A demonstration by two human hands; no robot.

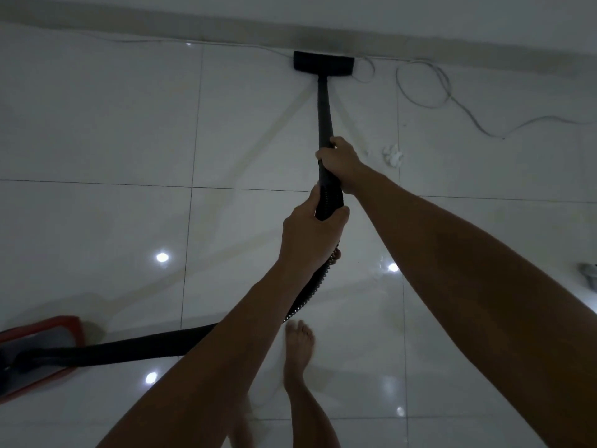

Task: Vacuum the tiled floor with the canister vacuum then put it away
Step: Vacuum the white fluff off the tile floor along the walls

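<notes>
Against the skirting, the floor nozzle (324, 64) lies flat on the tiled floor (113, 124). Right hand (339, 163) grips the wand (324, 114) high for steering; left hand (311, 234) clasps the hose handle (330, 202), likely for push. Red canister (38, 347) trails at left.

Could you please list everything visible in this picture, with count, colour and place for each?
Floor head: one, black, against the far baseboard.
Wand: one, black, from floor head to the hands.
Hose: one, black, from handle to canister.
Canister: one, red and grey, lower left edge.
Cable: one, white, looped on the floor at upper right.
Scraps: small cluster, white, right of the wand.
Floor: white glossy tiles.
Baseboard: one, pale, along the top.
Right hand: on the wand.
Left hand: on the handle.
Foot: one clear, bare, bottom centre.
</notes>
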